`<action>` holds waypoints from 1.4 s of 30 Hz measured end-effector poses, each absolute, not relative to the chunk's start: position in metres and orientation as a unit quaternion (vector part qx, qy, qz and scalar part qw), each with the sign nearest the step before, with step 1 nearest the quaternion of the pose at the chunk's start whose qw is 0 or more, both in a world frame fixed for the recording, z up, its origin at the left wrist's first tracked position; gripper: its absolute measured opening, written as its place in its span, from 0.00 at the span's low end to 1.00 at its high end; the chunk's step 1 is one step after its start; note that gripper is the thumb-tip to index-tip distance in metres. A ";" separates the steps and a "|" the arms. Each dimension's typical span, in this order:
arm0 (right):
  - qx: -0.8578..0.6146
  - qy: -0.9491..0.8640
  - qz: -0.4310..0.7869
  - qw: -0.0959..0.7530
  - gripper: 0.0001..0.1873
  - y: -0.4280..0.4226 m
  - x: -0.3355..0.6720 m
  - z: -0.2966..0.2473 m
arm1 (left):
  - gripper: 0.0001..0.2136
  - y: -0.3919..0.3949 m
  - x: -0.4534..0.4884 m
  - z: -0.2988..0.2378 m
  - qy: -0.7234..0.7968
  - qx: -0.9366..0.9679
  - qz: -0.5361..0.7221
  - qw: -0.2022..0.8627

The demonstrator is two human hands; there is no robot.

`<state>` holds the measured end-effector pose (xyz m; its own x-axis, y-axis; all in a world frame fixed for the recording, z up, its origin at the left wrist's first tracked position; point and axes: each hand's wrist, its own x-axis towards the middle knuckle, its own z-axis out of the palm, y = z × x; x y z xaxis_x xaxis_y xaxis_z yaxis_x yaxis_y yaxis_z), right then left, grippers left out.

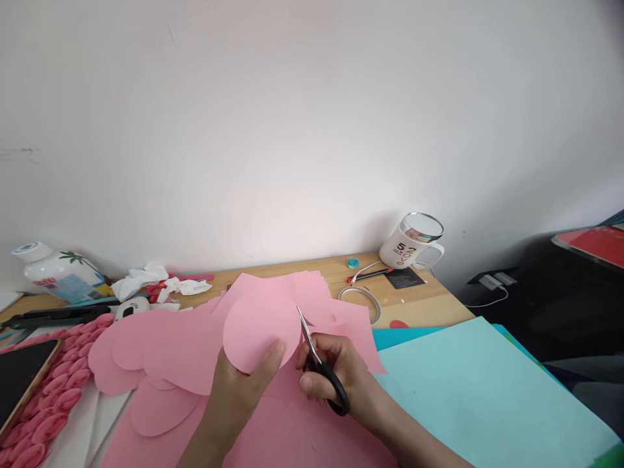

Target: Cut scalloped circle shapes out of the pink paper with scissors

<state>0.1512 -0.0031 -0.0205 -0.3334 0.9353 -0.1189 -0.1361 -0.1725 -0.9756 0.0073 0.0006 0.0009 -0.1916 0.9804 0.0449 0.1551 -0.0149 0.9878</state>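
Observation:
My left hand (238, 390) pinches the lower edge of a rounded pink paper piece (260, 325), thumb on its front, holding it up over the desk. My right hand (341, 377) is closed round black-handled scissors (322, 367); their blades point up and left, meeting the right edge of that pink piece. Below both hands lie more pink paper sheets (312, 435) and cut petal shapes (156, 406).
Light blue paper sheets (468, 396) lie to the right. A white mug (412, 244), a tape roll (363, 299) and a card sit at the back of the wooden desk (439, 302). On the left are pink paper roses (53, 403), a dark tablet (19, 377), a white bottle (53, 270) and crumpled tissue (146, 279).

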 end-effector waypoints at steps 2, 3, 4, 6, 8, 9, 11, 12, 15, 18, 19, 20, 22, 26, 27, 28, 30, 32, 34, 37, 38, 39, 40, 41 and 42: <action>-0.402 -0.485 0.657 0.414 0.18 -0.003 0.151 -0.020 | 0.13 0.000 0.008 0.002 0.581 0.491 0.512 0.399; -0.398 -0.482 0.661 0.415 0.19 -0.003 0.152 -0.019 | 0.12 0.000 0.008 0.003 0.581 0.490 0.513 0.400; -0.394 -0.481 0.664 0.416 0.19 -0.002 0.152 -0.019 | 0.11 -0.001 0.009 0.004 0.581 0.488 0.513 0.403; -0.390 -0.484 0.665 0.414 0.20 -0.002 0.153 -0.018 | 0.11 -0.001 0.009 0.005 0.578 0.485 0.510 0.415; -0.391 -0.487 0.663 0.413 0.20 -0.001 0.154 -0.017 | 0.12 -0.001 0.009 0.005 0.574 0.483 0.507 0.425; -0.392 -0.488 0.662 0.413 0.20 -0.001 0.154 -0.017 | 0.13 -0.001 0.008 0.004 0.575 0.482 0.505 0.426; -0.394 -0.488 0.660 0.414 0.19 -0.001 0.154 -0.018 | 0.15 0.001 0.005 0.002 0.577 0.481 0.504 0.426; -0.397 -0.489 0.658 0.413 0.19 -0.001 0.153 -0.019 | 0.15 0.001 0.004 0.001 0.575 0.485 0.501 0.427; -0.409 -0.494 0.649 0.409 0.17 -0.002 0.152 -0.022 | 0.16 0.003 0.001 -0.001 0.560 0.506 0.481 0.446; -0.420 -0.499 0.633 0.417 0.13 -0.002 0.151 -0.023 | 0.13 0.003 0.002 0.002 0.558 0.499 0.490 0.447; -0.428 -0.496 0.625 0.424 0.13 -0.002 0.151 -0.023 | 0.12 0.003 0.003 0.003 0.560 0.492 0.498 0.443; -0.438 -0.490 0.617 0.434 0.12 -0.001 0.151 -0.023 | 0.12 0.003 0.005 0.004 0.563 0.489 0.501 0.439; -0.455 -0.472 0.601 0.456 0.14 0.001 0.152 -0.021 | 0.13 0.002 0.007 0.004 0.570 0.487 0.496 0.438; -0.475 -0.436 0.588 0.488 0.17 0.004 0.154 -0.023 | 0.13 0.005 0.006 -0.002 0.577 0.459 0.500 0.455; -0.480 -0.428 0.586 0.493 0.17 0.005 0.154 -0.025 | 0.13 0.006 0.005 -0.004 0.559 0.444 0.519 0.469; -0.484 -0.422 0.583 0.498 0.17 0.005 0.154 -0.027 | 0.13 0.009 0.003 -0.005 0.529 0.424 0.548 0.490; -0.487 -0.412 0.582 0.504 0.17 0.007 0.153 -0.032 | 0.13 0.014 -0.002 -0.005 0.434 0.353 0.637 0.531; -0.487 -0.406 0.586 0.504 0.16 0.008 0.152 -0.036 | 0.16 0.021 -0.009 -0.004 0.359 0.243 0.730 0.529; -0.486 -0.405 0.594 0.497 0.16 0.009 0.151 -0.040 | 0.19 0.027 -0.017 -0.003 0.352 0.166 0.767 0.510; -0.490 -0.409 0.596 0.488 0.17 0.010 0.150 -0.042 | 0.21 0.033 -0.024 -0.003 0.359 0.145 0.781 0.490; -0.491 -0.410 0.593 0.489 0.17 0.010 0.150 -0.042 | 0.20 0.033 -0.024 -0.003 0.358 0.162 0.776 0.494; -0.492 -0.409 0.589 0.494 0.17 0.010 0.151 -0.042 | 0.21 0.032 -0.023 -0.003 0.357 0.193 0.763 0.503; -0.492 -0.406 0.583 0.503 0.16 0.010 0.151 -0.041 | 0.21 0.030 -0.020 -0.004 0.361 0.239 0.740 0.514; -0.493 -0.401 0.572 0.518 0.15 0.009 0.152 -0.040 | 0.23 0.027 -0.017 -0.005 0.373 0.300 0.706 0.522; -0.492 -0.395 0.558 0.538 0.13 0.009 0.153 -0.039 | 0.26 0.023 -0.014 -0.006 0.392 0.374 0.658 0.522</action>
<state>0.1528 0.0093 -0.0393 0.0646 0.9901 -0.1246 -0.2120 -0.1084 -0.9712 -0.0136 0.0228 -0.0062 -0.1738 0.9813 0.0831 -0.3937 -0.1466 0.9075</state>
